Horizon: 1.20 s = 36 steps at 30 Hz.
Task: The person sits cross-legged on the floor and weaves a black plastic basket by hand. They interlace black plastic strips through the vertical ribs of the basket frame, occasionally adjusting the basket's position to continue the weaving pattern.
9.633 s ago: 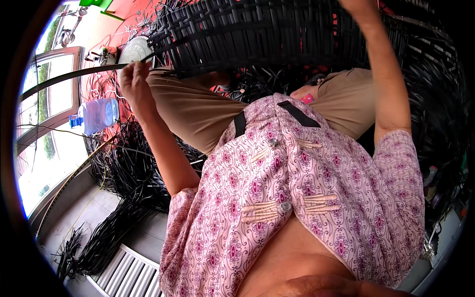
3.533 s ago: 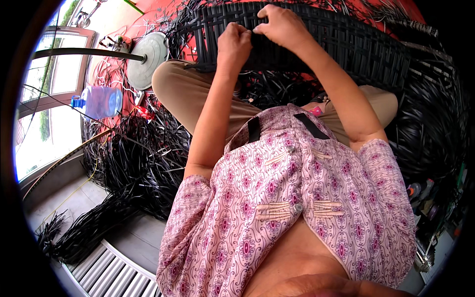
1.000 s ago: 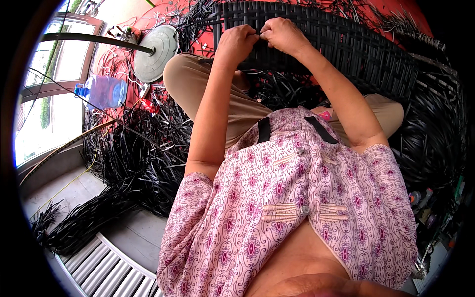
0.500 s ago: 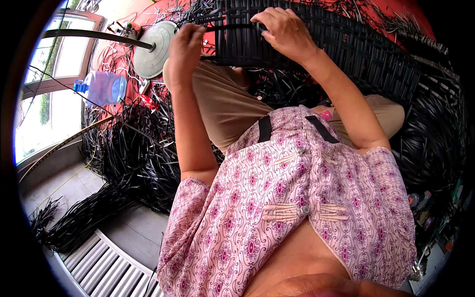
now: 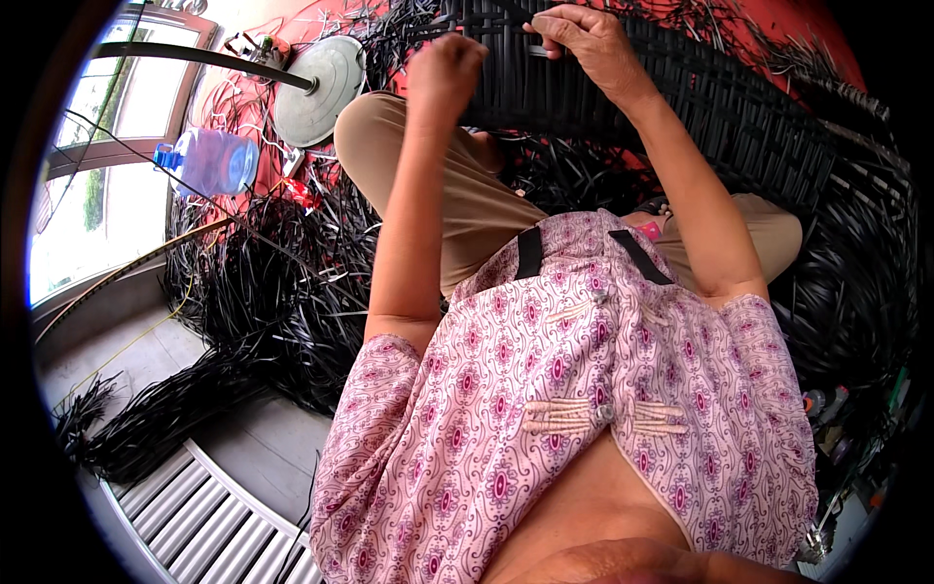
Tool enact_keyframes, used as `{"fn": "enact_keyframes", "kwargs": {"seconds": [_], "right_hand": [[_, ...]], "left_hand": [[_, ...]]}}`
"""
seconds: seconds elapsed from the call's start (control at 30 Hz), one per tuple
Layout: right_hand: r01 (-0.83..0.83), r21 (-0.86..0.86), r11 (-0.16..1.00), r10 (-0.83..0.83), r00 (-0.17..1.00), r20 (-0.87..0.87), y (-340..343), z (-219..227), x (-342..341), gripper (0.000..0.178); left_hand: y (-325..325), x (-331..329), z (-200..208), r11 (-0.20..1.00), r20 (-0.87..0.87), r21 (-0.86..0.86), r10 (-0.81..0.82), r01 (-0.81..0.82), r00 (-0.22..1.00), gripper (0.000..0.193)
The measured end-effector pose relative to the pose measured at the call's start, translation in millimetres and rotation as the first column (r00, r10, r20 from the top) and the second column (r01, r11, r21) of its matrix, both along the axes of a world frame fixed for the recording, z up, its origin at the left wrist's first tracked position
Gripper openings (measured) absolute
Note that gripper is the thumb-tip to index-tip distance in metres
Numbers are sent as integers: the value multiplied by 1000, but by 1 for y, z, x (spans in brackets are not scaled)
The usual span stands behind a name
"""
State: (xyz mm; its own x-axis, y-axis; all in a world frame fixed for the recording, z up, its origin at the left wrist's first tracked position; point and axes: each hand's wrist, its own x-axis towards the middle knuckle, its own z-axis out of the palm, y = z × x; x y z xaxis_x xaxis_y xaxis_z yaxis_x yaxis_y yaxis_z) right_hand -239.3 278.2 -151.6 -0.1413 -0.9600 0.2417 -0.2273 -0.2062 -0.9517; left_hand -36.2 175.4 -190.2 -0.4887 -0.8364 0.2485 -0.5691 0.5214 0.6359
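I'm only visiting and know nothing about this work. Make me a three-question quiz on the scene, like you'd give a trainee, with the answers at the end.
1. Multiple choice: which thing are the left hand and the right hand nearest to?
A) a white bowl
B) a woven black panel
C) a wooden box

2. True or false: the large see-through bottle, on the picture's left side, has a blue top.

3. Fill in the missing word: the dark pole rises from a round, grey ____.

Key: 1. B. 2. True. 3. base.
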Motion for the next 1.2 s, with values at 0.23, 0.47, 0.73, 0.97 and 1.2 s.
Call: {"fn": "enact_keyframes", "kwargs": {"seconds": [0.23, 0.47, 0.73, 0.97, 1.2], "right_hand": [[118, 45, 992, -108, 977, -184, 3, -18, 0, 22], [272, -59, 960, -248, 739, -627, -2, -27, 22, 23], [275, -47, 960, -220, 640, -737, -6, -27, 35, 21], [208, -91, 974, -206, 638, -742, -13, -25, 36, 19], [190, -84, 978, -182, 586, -790, -22, -21, 43, 22]], "left_hand": [[32, -30, -7, 966, 199, -170, 226, -193, 954, 29], [12, -14, -26, 993, -124, 61, 113, -106, 986, 25], [9, -11, -28, 998, -100, -68, 11, -18, 995, 29], [-5, -3, -29, 990, -93, 112, -79, 89, 993, 29], [-1, 13, -11, 959, -126, 283, 19, 17, 992, 28]]}}
